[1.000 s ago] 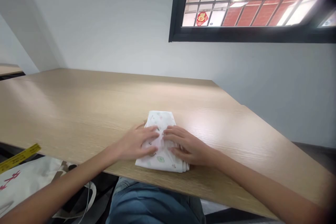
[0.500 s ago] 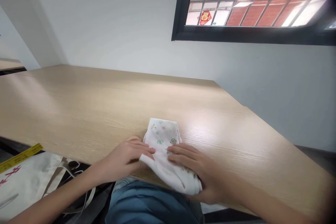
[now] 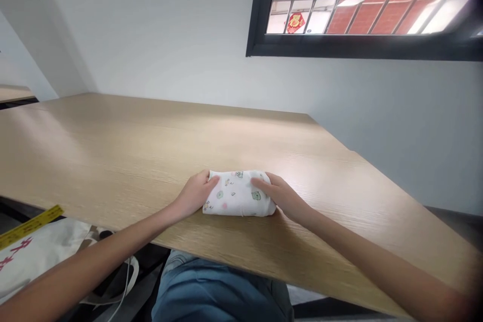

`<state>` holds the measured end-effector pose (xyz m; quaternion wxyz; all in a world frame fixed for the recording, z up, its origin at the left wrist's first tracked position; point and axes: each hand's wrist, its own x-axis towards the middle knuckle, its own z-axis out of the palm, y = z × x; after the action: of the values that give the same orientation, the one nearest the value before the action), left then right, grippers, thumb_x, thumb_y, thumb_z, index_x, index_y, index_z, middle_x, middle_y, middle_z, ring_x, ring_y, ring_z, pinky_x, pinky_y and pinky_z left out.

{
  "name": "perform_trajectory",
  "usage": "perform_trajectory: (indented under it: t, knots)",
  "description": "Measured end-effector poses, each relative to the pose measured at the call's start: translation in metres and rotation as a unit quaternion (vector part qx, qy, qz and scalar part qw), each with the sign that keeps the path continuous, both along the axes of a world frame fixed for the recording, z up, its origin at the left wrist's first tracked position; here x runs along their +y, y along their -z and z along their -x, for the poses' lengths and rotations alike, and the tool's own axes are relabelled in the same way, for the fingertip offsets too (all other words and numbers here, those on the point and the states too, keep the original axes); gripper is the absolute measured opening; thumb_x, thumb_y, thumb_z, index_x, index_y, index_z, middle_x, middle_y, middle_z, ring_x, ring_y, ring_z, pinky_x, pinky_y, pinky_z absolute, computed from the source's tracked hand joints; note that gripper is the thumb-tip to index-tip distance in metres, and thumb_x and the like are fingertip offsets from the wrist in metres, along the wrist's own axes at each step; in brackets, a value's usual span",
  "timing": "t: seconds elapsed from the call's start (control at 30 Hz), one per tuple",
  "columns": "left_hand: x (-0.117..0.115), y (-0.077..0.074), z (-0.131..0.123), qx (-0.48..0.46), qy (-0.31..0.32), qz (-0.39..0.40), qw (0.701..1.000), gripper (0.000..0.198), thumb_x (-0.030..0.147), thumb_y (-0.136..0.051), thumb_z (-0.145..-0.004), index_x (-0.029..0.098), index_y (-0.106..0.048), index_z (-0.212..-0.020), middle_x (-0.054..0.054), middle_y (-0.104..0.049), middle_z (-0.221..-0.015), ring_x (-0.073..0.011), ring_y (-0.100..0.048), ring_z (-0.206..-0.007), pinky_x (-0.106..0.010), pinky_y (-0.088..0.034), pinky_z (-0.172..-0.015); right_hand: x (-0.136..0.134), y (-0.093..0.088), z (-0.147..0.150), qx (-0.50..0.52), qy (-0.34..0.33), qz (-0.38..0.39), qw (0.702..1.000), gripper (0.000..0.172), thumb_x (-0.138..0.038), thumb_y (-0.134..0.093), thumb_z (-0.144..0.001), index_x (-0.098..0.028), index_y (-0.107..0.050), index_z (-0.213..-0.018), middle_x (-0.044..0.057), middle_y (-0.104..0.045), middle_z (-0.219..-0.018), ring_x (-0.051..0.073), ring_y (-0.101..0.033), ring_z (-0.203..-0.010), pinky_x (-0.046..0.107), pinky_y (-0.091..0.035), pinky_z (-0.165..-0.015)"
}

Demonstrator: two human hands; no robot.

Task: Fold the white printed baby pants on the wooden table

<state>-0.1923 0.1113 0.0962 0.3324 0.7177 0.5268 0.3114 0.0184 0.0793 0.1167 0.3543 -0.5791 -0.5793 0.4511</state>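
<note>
Folded cotton cloth (image 3: pixel 238 195), printed with small cartoon motifs, sits as a compact bundle on the wooden bench (image 3: pixel 113 161), near its front edge. It looks light and soft, likely to slump or come unfolded if pinched at one spot, so supporting it from both ends seems the surest hold. The left hand (image 3: pixel 194 193) presses one end and the right hand (image 3: pixel 281 196) the other, both open rather than closed around it.

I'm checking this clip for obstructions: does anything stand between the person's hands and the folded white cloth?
Nothing visible does. The left hand and right hand both touch the folded white printed cloth directly at its two ends, and it lies on the light wood-grain table top.
</note>
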Motion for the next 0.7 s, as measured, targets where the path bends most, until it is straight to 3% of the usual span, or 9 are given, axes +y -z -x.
perform_trajectory:
  t: [0.13,0.23,0.33,0.4,0.43,0.5,0.57,0.7]
  knots:
    - [0.005,0.004,0.001,0.02,-0.024,-0.03,0.999,0.032,0.034,-0.043,-0.082,0.015,-0.051,-0.105,-0.001,-0.056,-0.07,-0.0183,-0.054,-0.066,-0.027,-0.039,-0.058,0.004,0.0,-0.002,-0.039,0.038,0.01,0.998,0.028,-0.041,-0.053,-0.078,-0.019,-0.05,-0.095,0.006,-0.06,-0.086,0.021,-0.058,-0.076,0.029,-0.047,-0.056]
    - [0.002,0.0,0.004,0.029,-0.009,-0.058,0.998,0.041,0.03,-0.043,-0.082,0.016,-0.043,-0.121,-0.005,-0.059,-0.087,-0.0189,-0.056,-0.076,-0.031,-0.043,-0.067,-0.004,-0.002,-0.004,-0.179,0.022,-0.137,0.974,0.024,-0.035,-0.046,-0.082,-0.02,-0.05,-0.101,0.008,-0.057,-0.095,0.023,-0.057,-0.084,0.034,-0.048,-0.064]
    - [-0.003,-0.007,-0.001,0.043,0.0,-0.141,0.989,0.046,0.025,-0.041,-0.083,0.016,-0.038,-0.128,-0.011,-0.046,-0.122,-0.0205,-0.047,-0.108,-0.034,-0.038,-0.089,-0.017,-0.005,0.006,-0.335,0.009,-0.361,0.87,0.025,-0.025,-0.038,-0.087,-0.018,-0.052,-0.106,0.013,-0.049,-0.117,0.027,-0.047,-0.107,0.044,-0.042,-0.085]
    - [-0.005,-0.009,-0.01,0.084,0.026,-0.229,0.969,0.043,0.026,-0.034,-0.088,0.016,-0.037,-0.129,-0.01,-0.037,-0.135,-0.0201,-0.033,-0.124,-0.036,-0.028,-0.101,-0.023,-0.004,0.017,-0.401,-0.038,-0.432,0.807,0.03,-0.022,-0.032,-0.09,-0.017,-0.051,-0.113,0.013,-0.047,-0.124,0.027,-0.039,-0.117,0.05,-0.031,-0.097]
    - [-0.006,-0.01,-0.014,0.113,0.053,-0.263,0.957,0.042,0.028,-0.029,-0.09,0.016,-0.037,-0.13,-0.009,-0.035,-0.138,-0.0196,-0.028,-0.127,-0.038,-0.023,-0.104,-0.025,-0.003,0.022,-0.423,-0.065,-0.437,0.791,0.032,-0.021,-0.031,-0.091,-0.016,-0.05,-0.116,0.013,-0.047,-0.126,0.027,-0.037,-0.12,0.051,-0.027,-0.1]
    - [-0.007,-0.009,-0.021,0.169,0.124,-0.275,0.938,0.043,0.032,-0.022,-0.094,0.018,-0.033,-0.133,-0.007,-0.035,-0.139,-0.019,-0.027,-0.129,-0.042,-0.018,-0.106,-0.025,0.002,0.028,-0.446,-0.112,-0.406,0.79,0.036,-0.023,-0.03,-0.091,-0.013,-0.046,-0.122,0.013,-0.043,-0.131,0.027,-0.033,-0.124,0.051,-0.024,-0.103]
    - [-0.007,-0.005,-0.021,0.206,0.177,-0.234,0.934,0.046,0.037,-0.02,-0.094,0.019,-0.03,-0.135,-0.007,-0.036,-0.139,-0.0202,-0.03,-0.128,-0.043,-0.021,-0.105,-0.022,0.007,0.025,-0.442,-0.132,-0.351,0.815,0.043,-0.029,-0.03,-0.092,-0.008,-0.039,-0.128,0.016,-0.037,-0.135,0.028,-0.029,-0.126,0.048,-0.028,-0.102]
    - [-0.007,0.004,0.002,0.219,0.169,-0.148,0.95,0.055,0.048,-0.022,-0.092,0.016,-0.027,-0.137,-0.01,-0.034,-0.14,-0.0238,-0.031,-0.127,-0.041,-0.025,-0.104,-0.019,0.008,-0.004,-0.359,-0.129,-0.234,0.894,0.046,-0.039,-0.028,-0.092,-0.011,-0.04,-0.127,0.015,-0.046,-0.128,0.026,-0.041,-0.118,0.044,-0.037,-0.096]
